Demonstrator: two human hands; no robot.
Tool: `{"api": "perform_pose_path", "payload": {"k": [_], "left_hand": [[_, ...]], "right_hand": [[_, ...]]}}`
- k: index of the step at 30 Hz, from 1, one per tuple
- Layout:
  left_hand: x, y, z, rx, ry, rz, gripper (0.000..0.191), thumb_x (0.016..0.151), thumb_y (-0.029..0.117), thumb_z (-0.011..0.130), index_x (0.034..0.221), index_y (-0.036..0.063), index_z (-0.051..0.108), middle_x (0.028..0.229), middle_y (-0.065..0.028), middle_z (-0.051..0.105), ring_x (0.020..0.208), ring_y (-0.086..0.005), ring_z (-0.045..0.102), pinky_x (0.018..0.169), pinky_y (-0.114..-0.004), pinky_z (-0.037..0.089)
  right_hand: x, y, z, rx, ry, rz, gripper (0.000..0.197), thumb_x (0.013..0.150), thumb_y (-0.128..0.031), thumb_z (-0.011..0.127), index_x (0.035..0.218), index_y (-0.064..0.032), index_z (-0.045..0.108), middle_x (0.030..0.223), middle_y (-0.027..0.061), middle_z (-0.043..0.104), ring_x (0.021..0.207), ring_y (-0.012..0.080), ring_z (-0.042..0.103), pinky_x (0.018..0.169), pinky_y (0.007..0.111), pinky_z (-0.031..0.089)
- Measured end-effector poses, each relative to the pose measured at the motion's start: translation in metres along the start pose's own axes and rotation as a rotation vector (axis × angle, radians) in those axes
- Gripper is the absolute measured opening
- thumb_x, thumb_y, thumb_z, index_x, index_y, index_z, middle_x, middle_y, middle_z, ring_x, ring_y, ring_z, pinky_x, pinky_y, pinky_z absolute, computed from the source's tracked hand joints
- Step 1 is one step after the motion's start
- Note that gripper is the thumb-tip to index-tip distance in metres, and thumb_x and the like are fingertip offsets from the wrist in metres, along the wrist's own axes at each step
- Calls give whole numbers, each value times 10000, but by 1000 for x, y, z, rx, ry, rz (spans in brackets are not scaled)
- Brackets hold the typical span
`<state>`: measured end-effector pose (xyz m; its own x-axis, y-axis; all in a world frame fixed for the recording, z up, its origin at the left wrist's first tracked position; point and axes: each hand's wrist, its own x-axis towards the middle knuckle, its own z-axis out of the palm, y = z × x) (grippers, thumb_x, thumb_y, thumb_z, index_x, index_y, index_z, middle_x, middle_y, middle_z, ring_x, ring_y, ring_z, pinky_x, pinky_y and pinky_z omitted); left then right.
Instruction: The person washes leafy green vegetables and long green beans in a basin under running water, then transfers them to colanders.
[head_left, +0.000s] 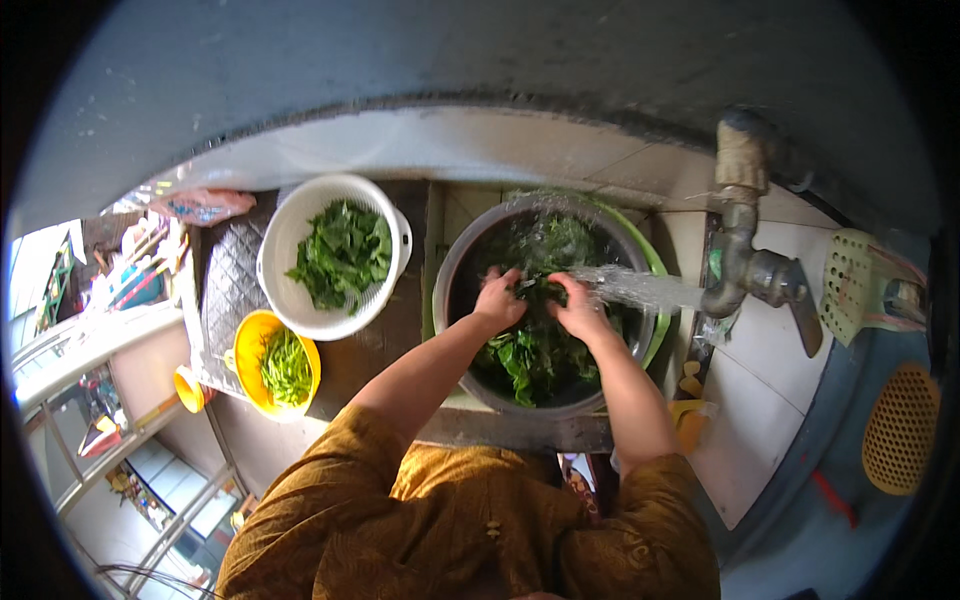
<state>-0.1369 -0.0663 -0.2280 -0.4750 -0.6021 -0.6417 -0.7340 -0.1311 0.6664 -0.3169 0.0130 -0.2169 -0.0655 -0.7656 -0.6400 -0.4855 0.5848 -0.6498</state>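
A round metal basin (452, 349) full of water and leafy greens (517, 364) stands before me. My left hand (501, 301) is in the basin, its curled fingers gripping some of the wet greens. Facing it, my right hand (579, 306) has its fingers bent around greens too; splashing water partly hides the fingertips. From the metal tap (739, 274) on the right, a stream of water (637, 289) shoots sideways into the basin beside my right hand. A green rim (660, 330) shows behind the basin's right side.
On the left, a white colander (281, 300) holds cut leaves, and a yellow plastic basket (242, 360) holds cut green stalks. A pink plastic bag (206, 206) lies behind them. At right are a perforated green holder (847, 277) and a yellow perforated item (900, 427). A dark ledge (480, 60) overhangs the far side.
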Motion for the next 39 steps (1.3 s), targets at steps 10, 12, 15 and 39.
{"api": "perform_pose_path", "payload": {"k": [10, 12, 15, 39], "left_hand": [[24, 5, 19, -419, -70, -289, 631, 937, 331, 588, 1455, 81, 328, 1468, -123, 385, 1313, -295, 401, 1025, -401, 353], [23, -25, 11, -360, 129, -114, 578, 905, 288, 620, 1412, 138, 387, 1369, -204, 446, 1292, -366, 411, 1025, -425, 379], [5, -4, -6, -370, 264, -119, 576, 931, 314, 577, 1441, 192, 338, 1389, -254, 383, 1291, -410, 392, 1046, -436, 363], [-117, 113, -12, -1413, 137, -83, 368, 1007, 445, 424, 1278, 214, 334, 1171, -35, 496, 1086, -172, 458, 929, -314, 389]], "right_hand": [[34, 47, 44, -270, 298, -10, 563, 891, -190, 625, 1396, -106, 389, 1209, 244, 565, 1089, 385, 575, 895, 408, 476], [29, 54, 27, 87, 372, -233, 453, 860, -180, 681, 1269, -95, 508, 1235, 163, 576, 1113, 310, 569, 918, 387, 459], [-7, 12, -36, 120, 327, -142, 576, 880, -245, 665, 1376, -85, 419, 1341, 157, 510, 1281, 315, 447, 1046, 418, 356], [-79, -135, 16, 351, 631, -383, 202, 904, -100, 571, 1086, -12, 557, 1015, 174, 543, 896, 376, 582, 733, 424, 474]]}}
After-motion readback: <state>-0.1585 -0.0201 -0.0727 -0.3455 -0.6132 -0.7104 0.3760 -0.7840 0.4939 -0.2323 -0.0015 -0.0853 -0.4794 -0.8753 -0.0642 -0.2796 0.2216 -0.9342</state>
